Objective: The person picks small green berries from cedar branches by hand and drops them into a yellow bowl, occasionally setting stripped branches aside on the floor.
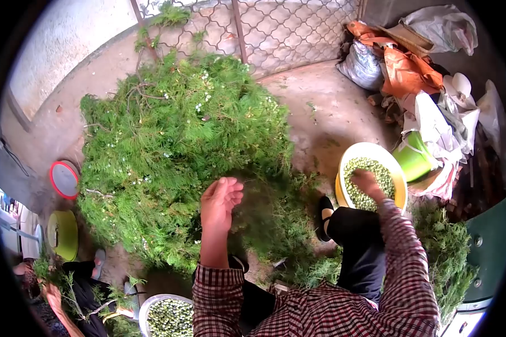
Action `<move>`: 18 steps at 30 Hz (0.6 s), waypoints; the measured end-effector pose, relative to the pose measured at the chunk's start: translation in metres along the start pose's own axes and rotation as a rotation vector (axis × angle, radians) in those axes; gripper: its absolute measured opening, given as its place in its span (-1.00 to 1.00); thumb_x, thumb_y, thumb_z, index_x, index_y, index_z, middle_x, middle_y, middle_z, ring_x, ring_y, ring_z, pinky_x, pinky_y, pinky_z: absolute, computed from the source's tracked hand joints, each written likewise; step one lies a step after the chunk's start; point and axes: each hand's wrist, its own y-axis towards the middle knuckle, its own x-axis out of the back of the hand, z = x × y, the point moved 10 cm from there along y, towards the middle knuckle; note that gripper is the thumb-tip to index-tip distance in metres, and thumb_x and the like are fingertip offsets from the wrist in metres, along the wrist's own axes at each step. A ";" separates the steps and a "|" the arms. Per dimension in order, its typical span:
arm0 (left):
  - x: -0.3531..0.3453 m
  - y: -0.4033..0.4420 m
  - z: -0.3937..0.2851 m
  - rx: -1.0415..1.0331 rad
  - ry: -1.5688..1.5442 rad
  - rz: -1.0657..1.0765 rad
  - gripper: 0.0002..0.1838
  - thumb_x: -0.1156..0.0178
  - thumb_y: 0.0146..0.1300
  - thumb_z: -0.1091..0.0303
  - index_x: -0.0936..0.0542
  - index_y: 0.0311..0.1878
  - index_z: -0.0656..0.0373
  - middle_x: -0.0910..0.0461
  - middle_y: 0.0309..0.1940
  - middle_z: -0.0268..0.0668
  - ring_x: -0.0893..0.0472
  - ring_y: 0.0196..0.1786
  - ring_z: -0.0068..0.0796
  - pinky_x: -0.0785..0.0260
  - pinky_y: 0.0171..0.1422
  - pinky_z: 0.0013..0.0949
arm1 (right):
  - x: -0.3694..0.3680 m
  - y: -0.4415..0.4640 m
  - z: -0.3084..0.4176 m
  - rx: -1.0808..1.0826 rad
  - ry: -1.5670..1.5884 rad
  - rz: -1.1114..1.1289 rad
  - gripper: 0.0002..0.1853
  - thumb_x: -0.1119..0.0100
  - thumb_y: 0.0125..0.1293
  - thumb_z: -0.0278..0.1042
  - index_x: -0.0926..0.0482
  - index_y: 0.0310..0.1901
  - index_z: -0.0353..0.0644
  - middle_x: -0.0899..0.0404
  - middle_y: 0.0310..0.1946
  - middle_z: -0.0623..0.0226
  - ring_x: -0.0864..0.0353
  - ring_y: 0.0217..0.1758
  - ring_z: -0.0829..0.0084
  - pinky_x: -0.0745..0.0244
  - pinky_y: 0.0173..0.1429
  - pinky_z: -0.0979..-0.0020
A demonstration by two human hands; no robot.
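Floor: bare, brownish, littered with bits of greenery; its far edge meets a metal lattice gate, its far left side a pale curved wall.

Heap of green branches: one, large, bearing small pale berries, covering the middle of the floor towards its left edge.

Sacks and bags: orange, white and clear, piled at the floor's far right corner.

Basin, yellow with pale rim: one, near the floor's right edge, holding green berries. Right hand reaches inside, fingers down at the berries; whether it grips any cannot be told.

Left hand: above the heap's near right edge, fingers loosely curled, thumb apart.

Green bucket: tilted, beside the basin, among white bags.

Left edge of the floor: round red-rimmed pan; yellow-green tub.

Near left edge: white basin of green berries; beside it, a co-worker's hand at a cut branch.
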 end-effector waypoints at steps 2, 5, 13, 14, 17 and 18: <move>0.003 -0.001 -0.007 -0.028 0.002 -0.020 -0.74 -0.11 0.19 0.22 -0.54 -0.28 0.27 -0.59 -0.44 -0.20 -0.53 -0.47 -0.48 -0.37 -0.39 -0.46 | -0.068 0.008 0.088 0.286 0.011 0.087 -0.73 -0.13 0.00 -0.22 -0.56 -0.25 -0.14 -0.55 -0.30 0.11 -0.52 -0.23 0.12 -0.43 -0.11 0.27; 0.003 -0.001 -0.016 -0.040 0.020 -0.046 -0.76 -0.09 0.21 0.25 -0.54 -0.28 0.27 -0.59 -0.44 -0.20 -0.53 -0.47 -0.48 -0.37 -0.37 -0.47 | -0.163 0.006 0.171 0.416 0.068 0.462 -0.49 -0.14 -0.01 -0.13 -0.47 -0.02 -0.22 -0.49 -0.15 -0.01 -0.44 -0.06 0.08 -0.33 0.05 0.19; 0.014 0.001 -0.031 -0.078 0.029 -0.092 -0.78 -0.05 0.23 0.29 -0.55 -0.27 0.28 -0.59 -0.44 -0.20 -0.53 -0.44 -0.49 -0.39 -0.33 -0.47 | -0.244 0.002 0.232 0.316 0.004 0.718 -0.49 -0.02 0.18 -0.18 -0.31 0.15 -0.22 -0.39 0.04 0.04 -0.43 -0.06 0.14 -0.32 0.11 0.22; 0.015 0.000 -0.033 -0.082 0.029 -0.097 -0.78 -0.05 0.23 0.29 -0.55 -0.27 0.28 -0.59 -0.43 -0.20 -0.53 -0.44 -0.49 -0.39 -0.33 -0.48 | -0.254 0.003 0.228 0.279 -0.075 0.728 -0.48 -0.02 0.18 -0.18 -0.30 0.15 -0.22 -0.39 0.04 0.04 -0.44 -0.07 0.14 -0.32 0.11 0.22; 0.019 -0.001 -0.037 -0.066 0.026 -0.123 -0.78 -0.05 0.23 0.29 -0.56 -0.27 0.27 -0.59 -0.43 -0.20 -0.54 -0.44 -0.50 -0.39 -0.33 -0.49 | -0.273 0.009 0.224 0.243 -0.019 0.767 -0.51 0.00 0.19 -0.20 -0.33 0.13 -0.23 -0.41 0.01 0.08 -0.45 -0.09 0.16 -0.34 0.09 0.24; 0.020 -0.001 -0.039 -0.068 0.030 -0.129 -0.78 -0.05 0.23 0.29 -0.55 -0.27 0.27 -0.59 -0.43 -0.20 -0.54 -0.44 -0.50 -0.39 -0.33 -0.49 | -0.276 0.013 0.223 0.269 0.010 0.722 -0.52 0.00 0.19 -0.20 -0.34 0.12 -0.23 -0.42 0.01 0.08 -0.45 -0.09 0.16 -0.34 0.08 0.24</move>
